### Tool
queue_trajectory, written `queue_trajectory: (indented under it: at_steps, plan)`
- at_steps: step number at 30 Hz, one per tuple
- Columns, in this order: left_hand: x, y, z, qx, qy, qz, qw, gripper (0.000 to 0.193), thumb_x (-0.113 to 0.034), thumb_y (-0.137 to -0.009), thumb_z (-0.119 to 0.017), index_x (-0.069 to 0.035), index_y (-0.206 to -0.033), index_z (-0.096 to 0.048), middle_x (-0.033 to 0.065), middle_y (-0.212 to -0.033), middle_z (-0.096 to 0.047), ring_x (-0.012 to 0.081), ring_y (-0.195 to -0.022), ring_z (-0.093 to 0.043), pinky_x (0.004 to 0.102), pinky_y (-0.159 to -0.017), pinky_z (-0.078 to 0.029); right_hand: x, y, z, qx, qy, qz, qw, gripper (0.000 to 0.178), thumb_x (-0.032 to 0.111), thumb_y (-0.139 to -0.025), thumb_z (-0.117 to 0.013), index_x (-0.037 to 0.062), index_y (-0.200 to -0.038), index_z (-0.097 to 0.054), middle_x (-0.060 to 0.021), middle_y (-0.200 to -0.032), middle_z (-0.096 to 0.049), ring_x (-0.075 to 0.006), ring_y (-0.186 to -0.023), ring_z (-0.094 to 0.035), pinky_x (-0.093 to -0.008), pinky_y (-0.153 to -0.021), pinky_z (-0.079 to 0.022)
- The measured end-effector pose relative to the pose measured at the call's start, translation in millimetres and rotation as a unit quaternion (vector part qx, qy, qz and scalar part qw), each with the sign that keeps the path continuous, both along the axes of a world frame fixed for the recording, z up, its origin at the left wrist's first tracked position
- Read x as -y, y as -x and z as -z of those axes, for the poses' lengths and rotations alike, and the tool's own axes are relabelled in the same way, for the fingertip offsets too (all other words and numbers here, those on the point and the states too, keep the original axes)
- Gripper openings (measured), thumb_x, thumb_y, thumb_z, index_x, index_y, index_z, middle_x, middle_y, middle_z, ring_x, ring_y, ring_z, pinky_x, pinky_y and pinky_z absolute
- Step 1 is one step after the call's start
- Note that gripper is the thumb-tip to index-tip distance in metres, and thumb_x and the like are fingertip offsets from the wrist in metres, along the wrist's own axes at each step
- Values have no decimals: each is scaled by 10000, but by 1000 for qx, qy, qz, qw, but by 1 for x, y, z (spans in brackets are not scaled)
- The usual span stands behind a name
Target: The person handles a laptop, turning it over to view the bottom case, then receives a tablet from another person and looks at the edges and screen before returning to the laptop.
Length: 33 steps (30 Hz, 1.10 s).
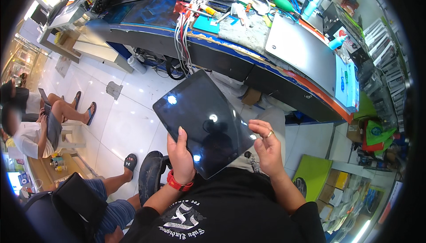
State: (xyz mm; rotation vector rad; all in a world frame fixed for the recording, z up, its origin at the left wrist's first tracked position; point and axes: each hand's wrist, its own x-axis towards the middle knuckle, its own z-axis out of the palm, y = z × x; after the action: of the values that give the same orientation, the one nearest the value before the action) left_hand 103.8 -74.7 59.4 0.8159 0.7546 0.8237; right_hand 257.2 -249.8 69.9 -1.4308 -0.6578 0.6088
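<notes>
A large, thin, rectangular black glass tablet is off the desk, held slantwise in the air before my black shirt. My left grip, with a red band at the wrist, is closed on its near left edge: thumb on the glass, fingers hidden beneath. My right grip, wearing a metal ring, is loosely spread at the tablet's right corner; I cannot tell whether a fingertip touches.

As for progress, I judge that picking up is done and handling is under way. The screen is dark, the front looks whole, and neither grip shows a tool. The underside is hidden, so how much work remains I cannot tell.

The tablet's glass is smooth and mirror-like, catching white spots of light. Below it spread glossy white floor tiles. Beyond it stands the dark-fronted desk, where thin white cables droop in a bundle. Beyond and right of the tablet lie a matte silver closed laptop and a rounded green rubber bulb.
</notes>
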Motion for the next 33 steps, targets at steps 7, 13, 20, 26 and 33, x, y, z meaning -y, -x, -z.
queue_trajectory:
  at_steps: [7, 13, 20, 26, 33]
  plan:
    - [-12, -1, -8, 34, 2, -9, 999, 387, -210, -1122, -472, 15, -1437, -473, 121, -1329, -624, 213, -1156, -644, 355, -998, -525, 0, -10, 4, -193, -79, -47, 977, 399, 301, -1112, -499, 26, -1396, -557, -94, -1408, -558, -183, -1254, -537, -396, -991, -536]
    - [-21, -1, -20, 60, 4, -28, 998, 334, -194, -1122, -470, 6, -1389, -488, 121, -1288, -640, 200, -1123, -648, 360, -992, -521, -6, -14, 3, -154, -77, 0, 985, 301, 167, -1092, -508, 18, -1346, -570, -121, -1325, -631, -208, -1158, -631, -405, -917, -580]
    - [-31, 19, -38, -47, -55, -68, 995, 322, -306, -1097, -560, -12, -1212, -624, 43, -1156, -677, 123, -1051, -615, 315, -947, -500, -22, -1, 4, -121, -52, -3, 991, 308, 23, -1003, -607, -2, -1310, -603, -92, -1124, -656, -204, -1004, -675, -370, -840, -599]
    - [-34, 25, -34, 90, 31, -42, 995, 310, -231, -1117, -504, -19, -1337, -554, 76, -1243, -658, 140, -1080, -648, 307, -946, -540, -34, -2, 11, -84, -90, -23, 992, 372, -33, -983, -608, -35, -1353, -570, -124, -1178, -684, -177, -981, -686, -343, -804, -607]
    - [-35, 35, -37, 105, 26, -59, 992, 333, -232, -1117, -508, -17, -1370, -533, 71, -1246, -650, 143, -1109, -647, 307, -957, -543, -41, -10, 6, -40, -88, -86, 992, 365, -14, -980, -641, -53, -1341, -602, -136, -1192, -690, -181, -1013, -689, -342, -798, -614]
